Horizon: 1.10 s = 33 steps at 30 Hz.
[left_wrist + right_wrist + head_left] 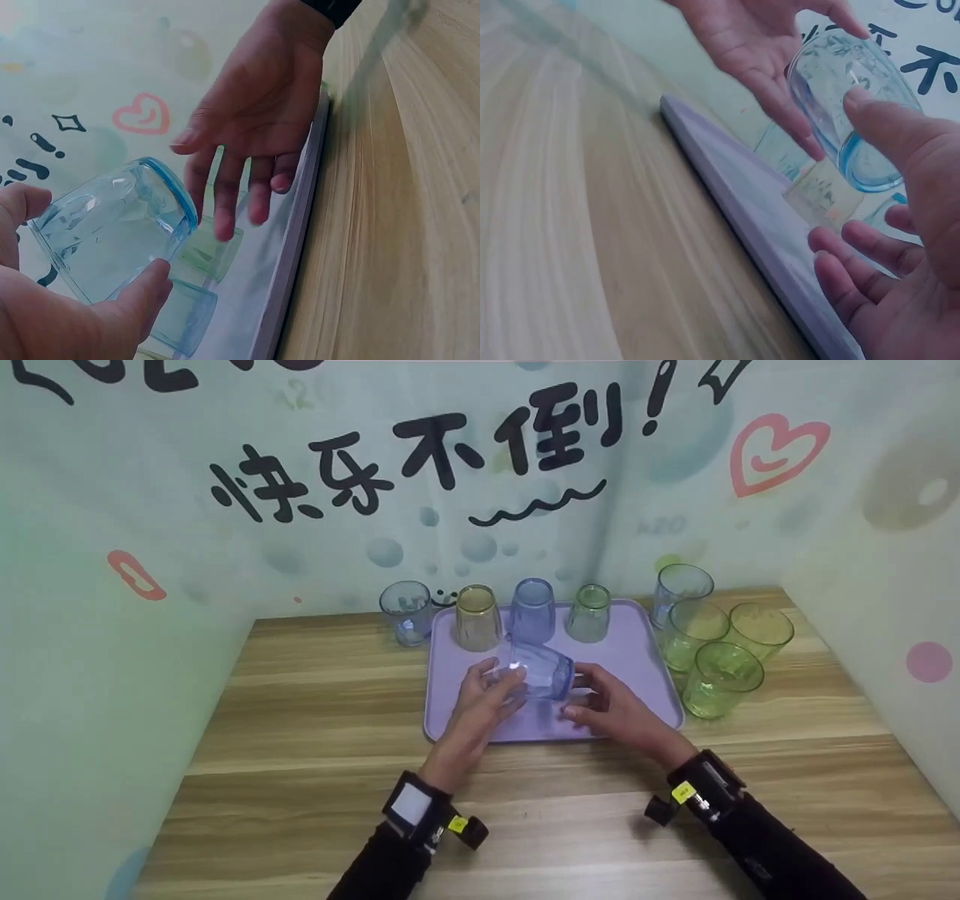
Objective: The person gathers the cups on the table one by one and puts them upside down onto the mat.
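Observation:
Over the lilac tray (pixel 630 697), my left hand (pixel 480 697) holds a clear blue glass (pixel 541 669) between thumb and fingers. The glass lies tilted on its side, its mouth toward the left hand and its thick base toward the right. My right hand (pixel 611 709) is beside the base, its fingers loosely spread; in the left wrist view this hand (pixel 259 105) shows an open palm. On the tray's far side stand a yellow glass (pixel 478 619), another blue glass (pixel 532 611) and a green glass (pixel 589 613), all upside down.
A blue glass (pixel 406 613) stands upright left of the tray. To its right is a cluster of upright glasses: a blue one (pixel 679 589), a yellow one (pixel 761 630) and green ones (pixel 721 679). A printed cloth wall (pixel 480 510) rises behind the wooden table (pixel 300 780).

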{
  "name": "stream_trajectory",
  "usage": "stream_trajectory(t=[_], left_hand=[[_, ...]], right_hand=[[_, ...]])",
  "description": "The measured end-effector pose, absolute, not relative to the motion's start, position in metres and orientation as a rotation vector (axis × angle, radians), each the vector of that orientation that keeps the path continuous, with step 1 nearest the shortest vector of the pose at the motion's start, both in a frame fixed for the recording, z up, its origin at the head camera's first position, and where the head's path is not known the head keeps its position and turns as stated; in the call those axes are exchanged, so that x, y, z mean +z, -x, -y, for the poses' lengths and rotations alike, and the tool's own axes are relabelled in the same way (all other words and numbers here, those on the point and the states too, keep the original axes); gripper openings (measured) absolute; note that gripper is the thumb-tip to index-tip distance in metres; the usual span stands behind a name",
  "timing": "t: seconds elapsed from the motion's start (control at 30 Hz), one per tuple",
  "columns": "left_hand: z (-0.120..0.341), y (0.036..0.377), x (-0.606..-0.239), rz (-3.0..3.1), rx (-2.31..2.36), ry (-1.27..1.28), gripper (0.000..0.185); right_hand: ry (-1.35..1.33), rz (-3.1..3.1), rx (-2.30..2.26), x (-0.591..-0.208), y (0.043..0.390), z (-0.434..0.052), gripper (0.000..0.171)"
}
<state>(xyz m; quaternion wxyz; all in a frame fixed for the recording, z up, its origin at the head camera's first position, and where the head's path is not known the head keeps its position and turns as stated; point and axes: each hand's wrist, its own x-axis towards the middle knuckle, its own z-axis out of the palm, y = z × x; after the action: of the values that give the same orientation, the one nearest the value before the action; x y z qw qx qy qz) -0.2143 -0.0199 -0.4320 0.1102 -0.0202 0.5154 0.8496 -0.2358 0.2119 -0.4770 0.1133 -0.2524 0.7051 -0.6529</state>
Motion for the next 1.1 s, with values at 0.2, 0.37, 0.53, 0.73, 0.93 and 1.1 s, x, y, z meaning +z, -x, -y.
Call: stream_trajectory(t=[0.2, 0.37, 0.53, 0.73, 0.93, 1.1], left_hand=[[0.017, 0.212, -0.431, -1.515, 2.47, 0.104, 0.08], [0.015, 0.211, -0.432, -1.491, 2.473, 0.095, 0.079], [0.017, 0.212, -0.433, -1.507, 2.453, 0.059, 0.081], [0.023, 0.213, -0.435, -1.671, 2.312, -0.041, 0.088], [0.029, 0.217, -0.441, -1.922, 2.093, -0.126, 0.089], [0.034, 0.217, -0.444, -2.015, 1.94, -0.284, 0.077]], right_hand=[[0.709, -2.018, -2.071, -0.475, 0.239, -0.207, 0.061], [0.714, -2.089, -2.123, -0.476, 0.24, -0.203, 0.057], [0.702, -2.113, -2.163, -0.477, 0.239, -0.201, 0.055], [0.676, -2.13, -2.185, -0.476, 0.237, -0.2, 0.055], [0.661, -2.142, -2.231, -0.475, 0.237, -0.201, 0.054], [0.607, -2.138, -2.295, -0.476, 0.238, -0.203, 0.054]])
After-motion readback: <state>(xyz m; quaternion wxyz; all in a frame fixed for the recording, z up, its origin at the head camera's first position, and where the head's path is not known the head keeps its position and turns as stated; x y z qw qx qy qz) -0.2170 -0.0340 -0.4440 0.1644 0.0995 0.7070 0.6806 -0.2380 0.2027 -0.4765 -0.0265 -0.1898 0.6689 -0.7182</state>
